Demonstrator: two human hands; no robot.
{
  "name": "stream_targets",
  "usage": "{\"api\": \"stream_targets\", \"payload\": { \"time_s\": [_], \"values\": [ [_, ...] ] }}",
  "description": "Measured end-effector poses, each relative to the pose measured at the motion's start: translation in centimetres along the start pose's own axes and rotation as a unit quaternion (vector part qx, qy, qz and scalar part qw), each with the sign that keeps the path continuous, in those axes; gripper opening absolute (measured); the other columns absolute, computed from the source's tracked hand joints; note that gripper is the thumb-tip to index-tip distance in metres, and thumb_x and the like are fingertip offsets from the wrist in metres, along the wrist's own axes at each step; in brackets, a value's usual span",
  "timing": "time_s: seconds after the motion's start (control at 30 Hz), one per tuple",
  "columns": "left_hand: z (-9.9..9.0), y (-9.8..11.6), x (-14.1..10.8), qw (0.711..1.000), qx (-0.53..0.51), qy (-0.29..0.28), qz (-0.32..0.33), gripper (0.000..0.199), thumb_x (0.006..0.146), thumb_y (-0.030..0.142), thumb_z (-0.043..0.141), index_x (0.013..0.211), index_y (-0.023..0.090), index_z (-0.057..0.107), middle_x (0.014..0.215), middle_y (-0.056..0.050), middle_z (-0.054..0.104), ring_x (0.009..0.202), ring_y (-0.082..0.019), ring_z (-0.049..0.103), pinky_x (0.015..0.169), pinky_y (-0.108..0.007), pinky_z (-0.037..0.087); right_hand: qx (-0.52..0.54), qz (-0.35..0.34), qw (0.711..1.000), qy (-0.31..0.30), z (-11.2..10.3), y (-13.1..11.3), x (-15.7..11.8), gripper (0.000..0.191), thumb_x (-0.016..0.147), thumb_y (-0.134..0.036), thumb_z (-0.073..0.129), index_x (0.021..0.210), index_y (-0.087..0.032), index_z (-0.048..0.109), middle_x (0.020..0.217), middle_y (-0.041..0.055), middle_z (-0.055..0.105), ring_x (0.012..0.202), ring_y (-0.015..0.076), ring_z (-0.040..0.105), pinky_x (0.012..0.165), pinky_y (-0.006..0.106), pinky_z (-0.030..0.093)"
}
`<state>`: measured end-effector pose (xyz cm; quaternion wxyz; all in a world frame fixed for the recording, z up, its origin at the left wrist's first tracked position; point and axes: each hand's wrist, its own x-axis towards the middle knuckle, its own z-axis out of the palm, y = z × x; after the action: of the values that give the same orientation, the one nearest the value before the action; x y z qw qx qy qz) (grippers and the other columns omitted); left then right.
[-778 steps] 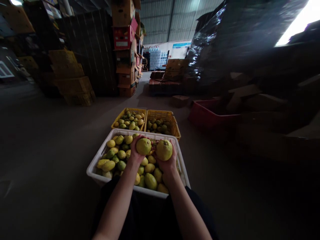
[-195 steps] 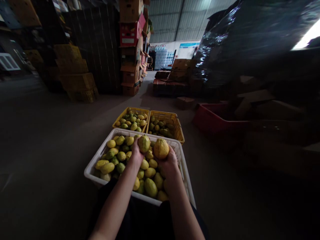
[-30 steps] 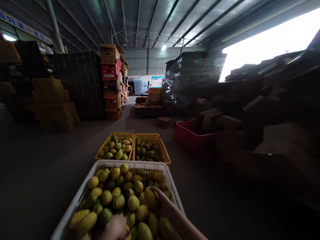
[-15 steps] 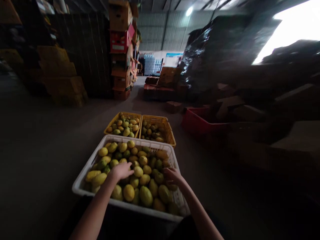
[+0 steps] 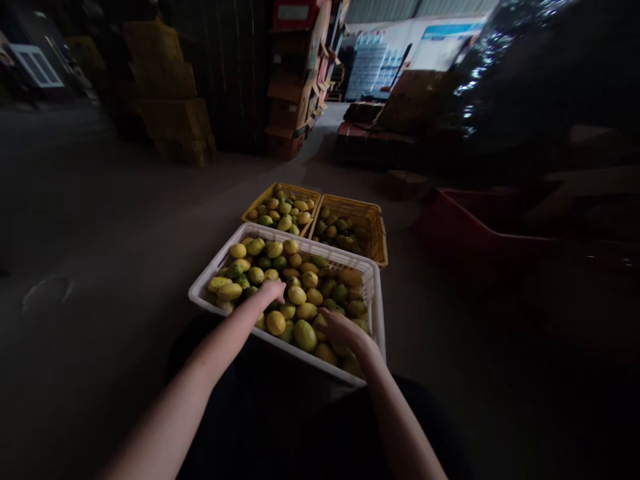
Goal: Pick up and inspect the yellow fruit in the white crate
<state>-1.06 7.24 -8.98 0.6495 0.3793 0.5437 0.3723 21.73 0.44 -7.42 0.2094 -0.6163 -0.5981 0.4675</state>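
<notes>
On my feed the grasp is half hidden — I can't tell whether the left hand (image 5: 273, 291) or the right hand (image 5: 346, 328) is clamped on anything. Both reach into a white plastic crate (image 5: 380, 308) with openwork walls, among rounded yellow-green fruit (image 5: 305, 335); shadow swallows much of a red bin (image 5: 450, 215).

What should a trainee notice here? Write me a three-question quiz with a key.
1. True or false: the left hand and the right hand are both over fruit in the white crate.
2. From the wearer's view, the red bin is: A. left of the white crate; B. right of it; C. inside it.
3. Fill in: the two crates beyond the white one are ____.

Key: 1. True. 2. B. 3. Yellow.
</notes>
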Motion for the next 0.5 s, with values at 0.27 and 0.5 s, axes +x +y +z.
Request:
{"api": "stream_targets", "payload": {
  "time_s": [0.27, 0.5],
  "values": [
    [0.4, -0.9, -0.8, 0.917, 0.384, 0.102, -0.011, 0.039, 0.082, 0.033, 0.078, 0.116, 0.018, 0.066, 0.140, -0.015, 0.055, 0.137, -0.040, 0.046, 0.111, -0.055, 0.038, -0.286, -0.005, 0.954, -0.083, -2.4, -2.4, -3.2, 0.047, 0.091, -0.027, 0.060, 0.133, -0.006, 0.062, 0.132, 0.0248, 0.069, 0.126, 0.0349, 0.064, 0.104, 0.040, 0.046],
    [1.8, 0.2, -0.2, 0.927, 0.338, 0.159, 0.040, 0.031, 0.062, 0.030, 0.085, 0.080, 0.019, 0.062, 0.098, -0.008, 0.064, 0.125, -0.041, 0.053, 0.109, -0.048, 0.036, -0.348, 0.018, 0.935, -0.065, -4.5, -3.0, -4.8, 0.040, 0.094, -0.029, 0.057, 0.130, -0.014, 0.063, 0.126, 0.0193, 0.072, 0.120, 0.0300, 0.068, 0.097, 0.036, 0.049]
  ]
}}
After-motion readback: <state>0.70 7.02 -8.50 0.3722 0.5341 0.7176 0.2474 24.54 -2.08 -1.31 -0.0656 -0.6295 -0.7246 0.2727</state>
